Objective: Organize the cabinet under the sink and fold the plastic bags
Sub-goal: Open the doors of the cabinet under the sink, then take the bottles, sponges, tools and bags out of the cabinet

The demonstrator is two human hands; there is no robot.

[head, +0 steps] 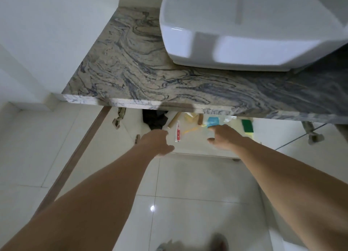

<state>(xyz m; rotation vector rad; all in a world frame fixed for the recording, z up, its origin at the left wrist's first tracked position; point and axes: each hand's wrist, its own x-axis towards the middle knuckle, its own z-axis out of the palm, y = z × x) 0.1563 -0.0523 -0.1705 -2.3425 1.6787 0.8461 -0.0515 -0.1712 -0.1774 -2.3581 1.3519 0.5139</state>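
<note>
The cabinet under the sink stands open, and its white shelf (195,147) shows below the marbled countertop (150,77). On the shelf lie a black plastic bag (154,120), a red-and-white tube (177,131), cardboard rolls (173,121), a blue packet (212,121), a clear plastic bag (228,119) and a green-and-yellow sponge (247,127). My left hand (157,142) reaches over the shelf's front just below the black bag, fingers apart and empty. My right hand (224,137) hovers by the blue packet, fingers spread, holding nothing.
A white basin (244,25) sits on the countertop. The left cabinet door (79,156) is swung open, with a hinge (118,119) showing. A chrome drain pipe (312,133) is at the right. Glossy white floor tiles (188,203) lie below, and something blurred lies at the bottom edge.
</note>
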